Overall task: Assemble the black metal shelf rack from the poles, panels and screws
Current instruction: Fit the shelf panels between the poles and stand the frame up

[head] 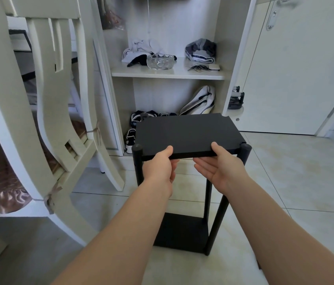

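My left hand [159,167] grips the panel [186,132]; my right hand [221,168] lies slack-fingered, thumb resting on it. Tiled floor [285,171] beneath, cupboard [168,73] beyond.

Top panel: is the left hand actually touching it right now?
Touching. The head view shows the left hand with its thumb on the top panel, fingers tucked under the near edge.
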Available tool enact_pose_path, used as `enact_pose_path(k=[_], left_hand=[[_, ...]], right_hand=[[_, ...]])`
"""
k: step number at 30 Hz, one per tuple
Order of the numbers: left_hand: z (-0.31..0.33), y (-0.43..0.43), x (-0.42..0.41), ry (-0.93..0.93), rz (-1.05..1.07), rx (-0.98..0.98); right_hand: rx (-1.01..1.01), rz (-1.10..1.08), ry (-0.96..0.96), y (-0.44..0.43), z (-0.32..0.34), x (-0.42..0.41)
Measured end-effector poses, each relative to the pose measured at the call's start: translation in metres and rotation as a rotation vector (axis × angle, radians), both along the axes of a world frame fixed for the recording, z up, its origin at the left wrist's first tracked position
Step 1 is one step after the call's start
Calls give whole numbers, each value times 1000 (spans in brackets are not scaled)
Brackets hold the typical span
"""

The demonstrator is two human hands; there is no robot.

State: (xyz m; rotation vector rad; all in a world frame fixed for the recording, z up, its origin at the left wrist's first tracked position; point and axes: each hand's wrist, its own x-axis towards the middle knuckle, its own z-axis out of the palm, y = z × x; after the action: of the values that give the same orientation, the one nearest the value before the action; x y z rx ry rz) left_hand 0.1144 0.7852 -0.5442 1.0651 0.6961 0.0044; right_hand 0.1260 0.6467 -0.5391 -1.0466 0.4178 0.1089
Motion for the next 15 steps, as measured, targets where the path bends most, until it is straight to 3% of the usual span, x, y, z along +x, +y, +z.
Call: enact_pose_path(k=[9,15], left_hand=[[-7,5,3,9,71,21],[-8,-2,-2,-80,-45,-126]], right_hand=[[36,21,9,-3,-2,-4],[45,13,-26,-2,-6,-12]])
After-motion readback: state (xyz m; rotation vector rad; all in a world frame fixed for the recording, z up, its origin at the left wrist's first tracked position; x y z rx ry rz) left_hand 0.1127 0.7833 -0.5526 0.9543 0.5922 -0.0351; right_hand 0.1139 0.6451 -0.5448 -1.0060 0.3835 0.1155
